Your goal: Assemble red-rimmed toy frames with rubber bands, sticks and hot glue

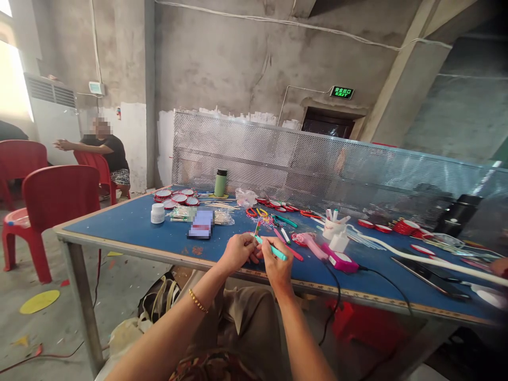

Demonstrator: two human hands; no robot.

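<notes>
My right hand (pixel 279 264) is closed round a turquoise marker pen (pixel 278 251), whose tip points left toward my other hand. My left hand (pixel 239 252), with a beaded gold bracelet on the wrist, pinches a slim stick (pixel 257 228) coloured red and green at its upper end. Fingers hide the stick's lower part. Both hands meet at the table's front edge, and whether the pen tip touches the stick is too small to tell. Just beyond them lie a pink pen (pixel 293 252), a white-capped pen (pixel 285 235) and pliers with teal handles (pixel 286 220).
On the blue table (pixel 119 227) stand a phone (pixel 200 223), white bottle (pixel 157 213), green flask (pixel 220 183) and cup of pens (pixel 332 228). A pink glue gun (pixel 311 244) trails a black cable. Perforated metal panels (pixel 254 153) border the back. A person (pixel 107 148) sits at left.
</notes>
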